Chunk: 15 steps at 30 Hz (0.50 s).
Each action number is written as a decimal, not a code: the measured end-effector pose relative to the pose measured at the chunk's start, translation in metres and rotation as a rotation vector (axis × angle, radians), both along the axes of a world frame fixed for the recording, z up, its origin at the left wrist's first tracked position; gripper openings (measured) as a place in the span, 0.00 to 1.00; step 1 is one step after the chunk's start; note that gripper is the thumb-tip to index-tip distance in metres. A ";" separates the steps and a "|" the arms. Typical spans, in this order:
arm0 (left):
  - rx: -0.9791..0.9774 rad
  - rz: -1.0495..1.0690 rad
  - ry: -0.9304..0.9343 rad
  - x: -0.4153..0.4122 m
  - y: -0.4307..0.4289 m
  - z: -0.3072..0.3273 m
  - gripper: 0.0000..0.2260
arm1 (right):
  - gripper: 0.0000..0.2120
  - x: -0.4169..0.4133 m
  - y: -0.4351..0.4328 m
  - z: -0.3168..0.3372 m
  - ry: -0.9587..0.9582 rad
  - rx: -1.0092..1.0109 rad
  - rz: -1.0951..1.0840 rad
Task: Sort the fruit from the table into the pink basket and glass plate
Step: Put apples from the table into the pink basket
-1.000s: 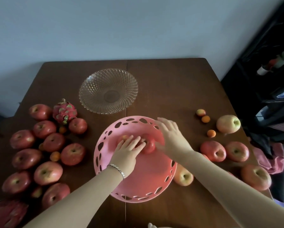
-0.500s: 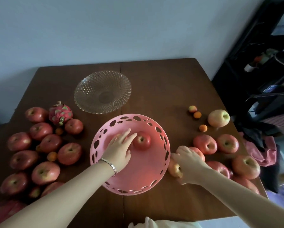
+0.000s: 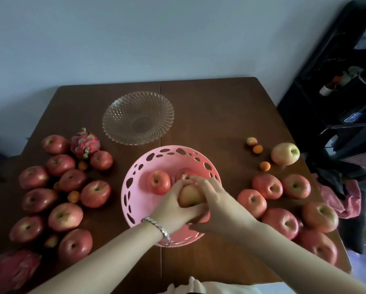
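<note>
Grip: your left hand [image 3: 171,209] and right hand [image 3: 220,200], fingers curled round a pale yellow-red apple [image 3: 189,197].
Where: over the perforated pink plastic basket [image 3: 156,154].
Do: set it down gently beside the round red apple [image 3: 158,182].

Left hand [image 3: 172,207] and right hand [image 3: 221,200], both arms bare down the frame. Behind the left fingers [image 3: 175,188], at the wrist, a silver bracelet [image 3: 159,228] (flat, shiny links). Farther back, pale cloth [image 3: 199,287].
</note>
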State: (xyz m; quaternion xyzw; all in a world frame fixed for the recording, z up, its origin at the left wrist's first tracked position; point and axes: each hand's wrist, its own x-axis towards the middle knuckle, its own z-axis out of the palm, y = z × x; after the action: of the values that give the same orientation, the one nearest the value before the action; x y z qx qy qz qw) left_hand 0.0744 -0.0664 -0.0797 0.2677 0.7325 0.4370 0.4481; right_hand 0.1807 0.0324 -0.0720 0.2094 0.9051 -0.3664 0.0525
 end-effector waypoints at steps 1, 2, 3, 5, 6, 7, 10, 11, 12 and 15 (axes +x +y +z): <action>-0.032 0.031 -0.038 -0.003 -0.003 -0.004 0.22 | 0.47 0.003 0.003 -0.004 -0.036 -0.002 0.073; -0.073 0.058 -0.048 -0.006 -0.006 -0.007 0.22 | 0.45 0.007 0.010 -0.008 -0.058 0.021 0.124; -0.123 0.071 -0.026 -0.011 -0.009 -0.013 0.22 | 0.42 0.012 0.020 -0.012 -0.057 0.069 0.139; -0.254 0.081 0.063 -0.022 -0.014 -0.027 0.22 | 0.35 0.024 0.046 -0.021 -0.063 0.202 0.060; -0.323 0.081 0.109 -0.028 -0.017 -0.033 0.23 | 0.34 0.030 0.059 -0.026 -0.120 0.263 0.002; -0.386 0.064 0.149 -0.034 -0.019 -0.041 0.24 | 0.34 0.036 0.069 -0.030 -0.216 0.311 -0.039; -0.563 -0.101 0.321 -0.044 -0.019 -0.061 0.29 | 0.40 0.047 0.081 -0.048 -0.543 0.378 0.005; -0.598 -0.113 0.346 -0.045 -0.018 -0.066 0.30 | 0.42 0.049 0.081 -0.053 -0.610 0.405 0.043; -0.628 -0.088 0.337 -0.047 -0.016 -0.069 0.32 | 0.42 0.050 0.080 -0.059 -0.653 0.439 0.068; -0.654 0.026 0.294 -0.049 -0.012 -0.073 0.32 | 0.38 0.051 0.081 -0.068 -0.651 0.521 0.067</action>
State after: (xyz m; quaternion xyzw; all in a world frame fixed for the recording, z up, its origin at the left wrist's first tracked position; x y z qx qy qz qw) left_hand 0.0255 -0.0781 -0.1530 0.1610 0.8936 0.1421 0.3942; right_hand 0.2317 0.1135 -0.1397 0.2909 0.9100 -0.0379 0.2931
